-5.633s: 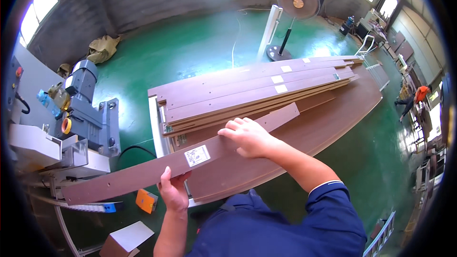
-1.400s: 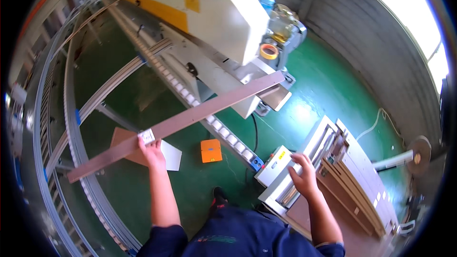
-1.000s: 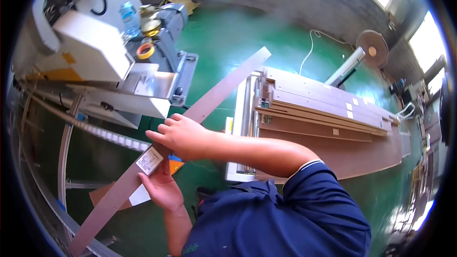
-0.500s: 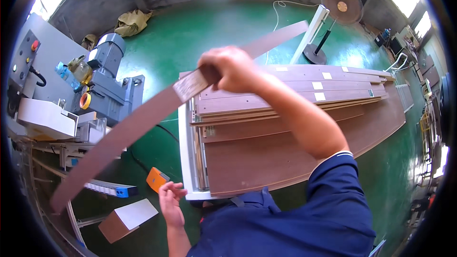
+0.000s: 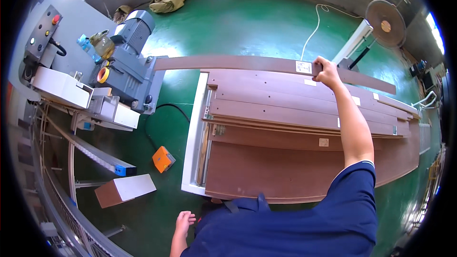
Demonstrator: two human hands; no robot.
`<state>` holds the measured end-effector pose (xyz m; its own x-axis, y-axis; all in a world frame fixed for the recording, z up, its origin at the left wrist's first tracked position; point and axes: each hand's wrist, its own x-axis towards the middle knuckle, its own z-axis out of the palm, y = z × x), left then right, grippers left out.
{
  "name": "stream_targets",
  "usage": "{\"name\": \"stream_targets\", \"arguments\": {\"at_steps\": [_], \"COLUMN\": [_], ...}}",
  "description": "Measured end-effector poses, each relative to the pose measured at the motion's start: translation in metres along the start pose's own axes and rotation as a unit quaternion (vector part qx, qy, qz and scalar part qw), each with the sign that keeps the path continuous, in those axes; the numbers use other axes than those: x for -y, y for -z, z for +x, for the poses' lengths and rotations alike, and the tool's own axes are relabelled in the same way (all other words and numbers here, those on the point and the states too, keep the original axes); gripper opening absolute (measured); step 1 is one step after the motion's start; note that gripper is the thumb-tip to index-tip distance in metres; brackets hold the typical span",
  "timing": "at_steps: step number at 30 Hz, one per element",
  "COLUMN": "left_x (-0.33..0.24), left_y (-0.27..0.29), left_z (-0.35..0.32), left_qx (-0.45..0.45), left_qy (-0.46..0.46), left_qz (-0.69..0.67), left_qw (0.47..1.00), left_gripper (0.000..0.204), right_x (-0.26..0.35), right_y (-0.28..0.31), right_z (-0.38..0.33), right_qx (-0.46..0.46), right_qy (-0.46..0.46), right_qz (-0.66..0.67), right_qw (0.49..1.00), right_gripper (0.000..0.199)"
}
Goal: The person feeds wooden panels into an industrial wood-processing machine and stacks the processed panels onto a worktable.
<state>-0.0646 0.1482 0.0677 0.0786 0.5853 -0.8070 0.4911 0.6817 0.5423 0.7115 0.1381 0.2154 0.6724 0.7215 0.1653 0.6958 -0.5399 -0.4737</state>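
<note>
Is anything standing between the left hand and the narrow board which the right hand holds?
Yes: in this view, the white frame and the stacked brown boards lie between the left hand and the narrow board. How high they reach is hard to tell. The right hand grips the narrow board, nothing visible between.

Gap beside stacked boards (image 5: pixel 295 101), cable (image 5: pixel 166 105) across

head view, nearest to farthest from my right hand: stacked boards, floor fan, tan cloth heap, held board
1. Held board, in the right hand
2. Stacked boards, just below
3. Floor fan, upper right
4. Tan cloth heap, far upper left
</note>
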Motion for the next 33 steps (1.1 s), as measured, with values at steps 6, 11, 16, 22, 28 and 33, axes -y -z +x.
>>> {"name": "stream_targets", "arguments": {"at_steps": [6,11,16,22,28,33], "left_x": [0.054,0.069,0.061,0.046,0.044,0.035], "left_y": [0.023,0.029,0.014,0.001,-0.004,-0.006], "left_z": [-0.011,-0.023,-0.032,-0.023,-0.015,-0.023], "left_qx": [-0.074,-0.096,-0.098,-0.083,-0.070,-0.087], "left_qy": [0.077,0.076,0.071,0.049,0.045,0.037], "left_qz": [0.062,0.052,0.046,0.050,0.055,0.050], "left_qw": [0.992,0.991,0.992,0.994,0.995,0.994], "left_gripper": [0.023,0.021,0.020,0.020,0.021,0.019], "right_x": [-0.046,-0.096,-0.091,-0.113,-0.090,-0.061], "right_y": [-0.042,-0.050,-0.025,0.004,-0.032,-0.072], "right_z": [0.011,0.024,0.024,0.016,0.021,0.009], "right_qx": [0.036,0.074,0.205,0.248,0.206,0.212], "right_qy": [-0.042,-0.053,-0.039,-0.081,-0.048,-0.040], "right_qz": [0.007,0.016,-0.184,-0.271,-0.160,-0.118], "right_qw": [0.998,0.996,0.960,0.927,0.964,0.969], "right_gripper": [0.054,0.057,0.065,0.056,0.044,0.044]}}
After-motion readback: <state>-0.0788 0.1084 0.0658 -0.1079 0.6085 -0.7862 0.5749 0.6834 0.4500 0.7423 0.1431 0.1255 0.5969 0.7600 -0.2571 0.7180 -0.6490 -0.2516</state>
